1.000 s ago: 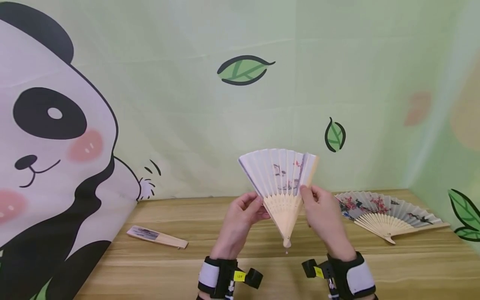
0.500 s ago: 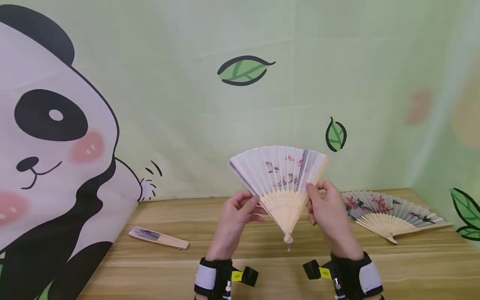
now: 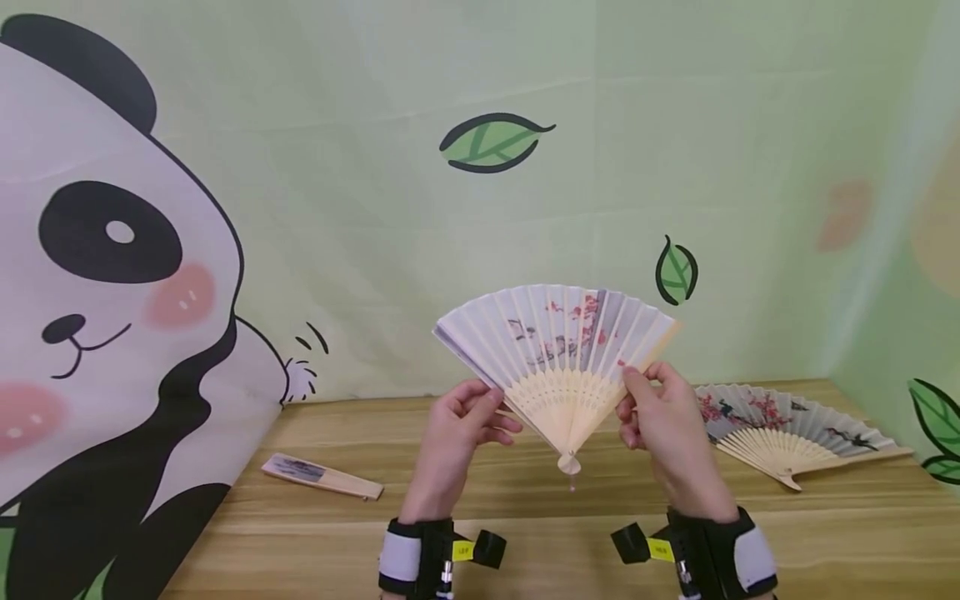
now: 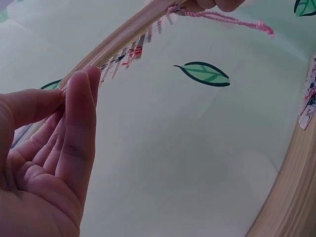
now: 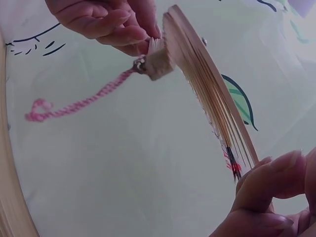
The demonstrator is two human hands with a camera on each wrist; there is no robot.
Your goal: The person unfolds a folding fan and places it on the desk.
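Note:
Between my two hands a folding fan [image 3: 562, 350] is held upright above the table, partly spread, its pale leaf painted with pink blossoms. My left hand [image 3: 461, 433] pinches its left edge between thumb and fingers. On the other side my right hand [image 3: 663, 425] pinches the right outer rib. From the pivot at the bottom hangs a pink cord [image 5: 89, 102], seen in both wrist views. The left wrist view shows thumb and fingertips meeting on the ribs [image 4: 118, 37].
On the wooden table [image 3: 525, 550], a folded fan [image 3: 322, 477] lies to the left. At the right lies a spread fan [image 3: 795, 429] with red blossoms. A green cloth backdrop [image 3: 360, 208] with a panda print stands behind.
The fan in my hands has spread wider, showing more of the painted blossoms. My left hand has moved left and my right hand right, each still pinching its edge.

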